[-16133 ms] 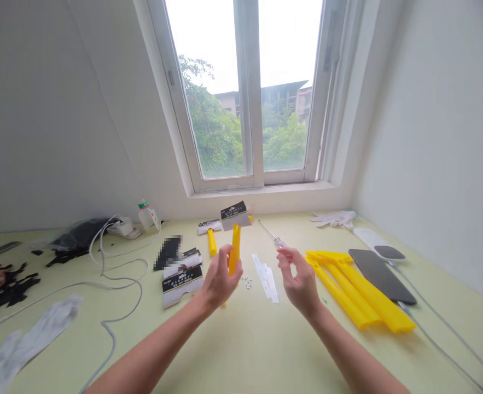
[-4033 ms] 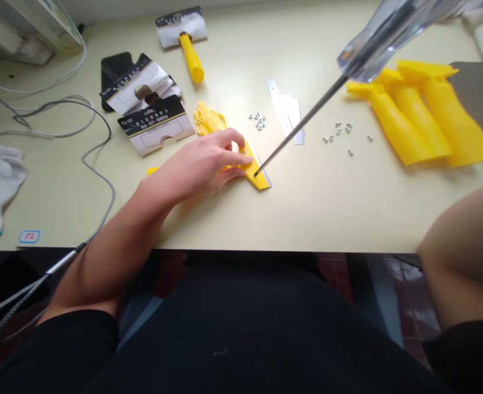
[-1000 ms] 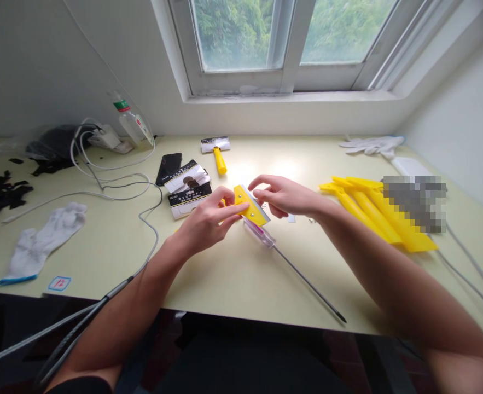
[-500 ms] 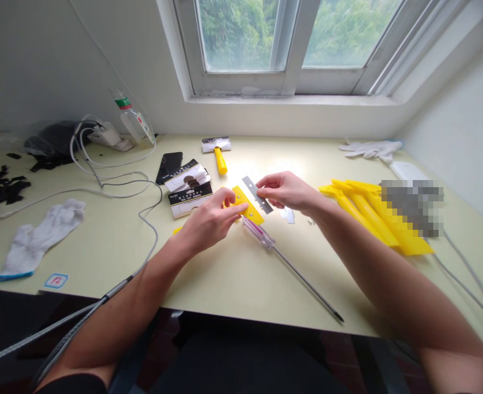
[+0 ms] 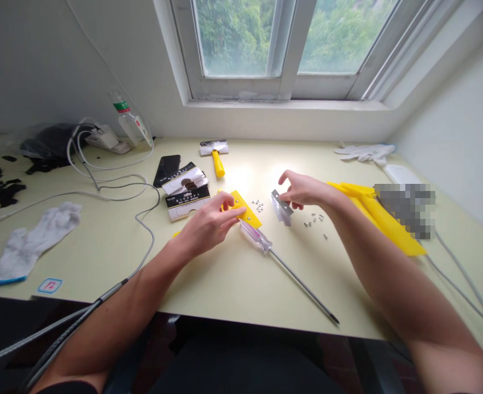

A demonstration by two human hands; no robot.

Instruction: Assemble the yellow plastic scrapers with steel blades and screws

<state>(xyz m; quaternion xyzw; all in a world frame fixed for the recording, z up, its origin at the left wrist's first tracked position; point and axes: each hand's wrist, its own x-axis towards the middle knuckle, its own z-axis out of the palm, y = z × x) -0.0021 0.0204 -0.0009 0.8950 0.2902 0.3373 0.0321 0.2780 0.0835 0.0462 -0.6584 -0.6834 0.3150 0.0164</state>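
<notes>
Forearms, both bare, slant in from the lower corners toward the middle of the surface (image 5: 225, 284), a black sleeve edge showing at the lower left. The left hand (image 5: 208, 225) rests low with knuckles up and fingers bent, nearly closed, the thumb and a straighter finger meeting over a yellow scraper (image 5: 252, 215) near its neck; the wide head, with two metal fastenings, pokes out to the right of the fingertips. The right hand (image 5: 301, 190) is bent down at the wrist, one finger crooked up and away while the others pinch a grey metal blade (image 5: 281, 201) near its right end. That blade tilts above some paler blades (image 5: 284, 218); whether it touches them, I cannot tell.

Between the hands lies a small group of nuts (image 5: 258, 206), and right of the blades, loose screws (image 5: 314, 220). A clear-handled screwdriver (image 5: 257, 236) lies just below the scraper, its tip toward the lower right.

As for writing, black-and-white cards (image 5: 188, 201) beside the left hand carry what looks like "TGJ-001" in tiny print, plus Chinese characters too small to read. A blue-bordered tag (image 5: 50, 285) near the front edge seems to say "12" in red. The bottle (image 5: 132, 125) has a green band, its lettering illegible.
</notes>
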